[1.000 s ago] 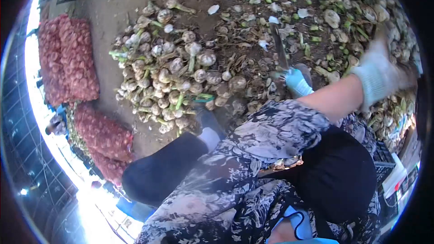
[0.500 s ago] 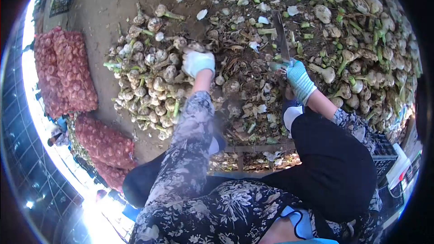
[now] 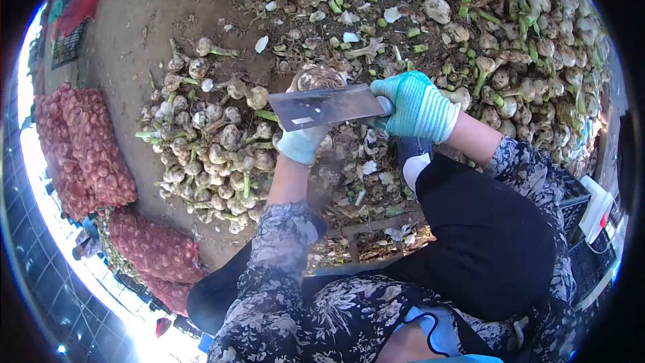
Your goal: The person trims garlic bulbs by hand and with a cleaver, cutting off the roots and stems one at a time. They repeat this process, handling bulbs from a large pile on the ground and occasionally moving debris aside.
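Garlic bulb [image 3: 320, 79] sits just far of the cleaver [image 3: 328, 106], my left hand [image 3: 301, 142] closed round it; judged light, firm, flaky-skinned, best held by its sides; my right hand [image 3: 416, 106] grips the cleaver

Both hands gloved, close together, ahead and left of the right knee [image 3: 514, 245]. Right hand [image 3: 415, 107] nearer that knee, closed in a firm grip, knuckles outward; right forearm [image 3: 478, 140] slanting in just ahead of it. Left hand [image 3: 302, 142] farther left of the knee, curled, fingers partly hidden; left forearm [image 3: 285, 191] reaching forward, well left of the knee, wrist roughly in line
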Action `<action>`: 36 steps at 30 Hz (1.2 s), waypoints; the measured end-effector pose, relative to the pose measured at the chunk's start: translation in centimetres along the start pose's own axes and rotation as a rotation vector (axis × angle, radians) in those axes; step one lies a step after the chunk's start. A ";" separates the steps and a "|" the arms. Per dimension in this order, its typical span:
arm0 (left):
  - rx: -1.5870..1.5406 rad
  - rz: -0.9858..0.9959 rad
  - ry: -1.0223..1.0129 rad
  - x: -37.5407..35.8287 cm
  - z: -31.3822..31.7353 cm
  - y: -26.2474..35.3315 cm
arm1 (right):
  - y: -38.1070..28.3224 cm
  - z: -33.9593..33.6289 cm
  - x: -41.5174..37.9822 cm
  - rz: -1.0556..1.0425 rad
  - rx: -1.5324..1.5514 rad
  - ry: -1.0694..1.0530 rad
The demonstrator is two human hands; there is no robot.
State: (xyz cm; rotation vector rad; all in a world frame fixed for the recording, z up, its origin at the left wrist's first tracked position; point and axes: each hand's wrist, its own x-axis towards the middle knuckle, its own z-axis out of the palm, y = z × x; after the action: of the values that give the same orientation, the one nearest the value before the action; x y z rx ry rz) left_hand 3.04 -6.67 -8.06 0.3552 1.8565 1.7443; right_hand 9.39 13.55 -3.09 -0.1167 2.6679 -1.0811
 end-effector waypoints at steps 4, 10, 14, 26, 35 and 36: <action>-0.385 -0.110 0.001 -0.8 0.3 1.4 | -0.4 -0.7 -0.6 -0.018 -0.058 -0.077; -0.505 -0.145 0.082 -1.5 2.5 4.3 | 0.6 -0.3 -1.2 0.033 0.003 0.004; 0.239 0.296 -0.039 -0.7 4.6 6.9 | 10.2 -0.6 -0.8 0.597 -0.092 -0.159; 0.392 0.025 -0.119 -0.7 0.3 -2.0 | -0.1 -0.9 -0.9 0.021 0.010 -0.063; -0.903 -0.286 0.110 2.4 3.0 5.5 | 10.5 2.9 -1.4 0.530 0.606 0.241; -0.981 -0.228 -0.142 3.5 2.0 5.4 | 8.2 3.0 -1.5 0.468 0.797 0.290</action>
State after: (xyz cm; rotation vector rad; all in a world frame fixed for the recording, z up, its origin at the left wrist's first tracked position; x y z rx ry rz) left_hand 0.40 -2.45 -3.54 -0.1184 0.7369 2.1356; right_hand 11.78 17.67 -10.51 0.8131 2.0772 -1.9596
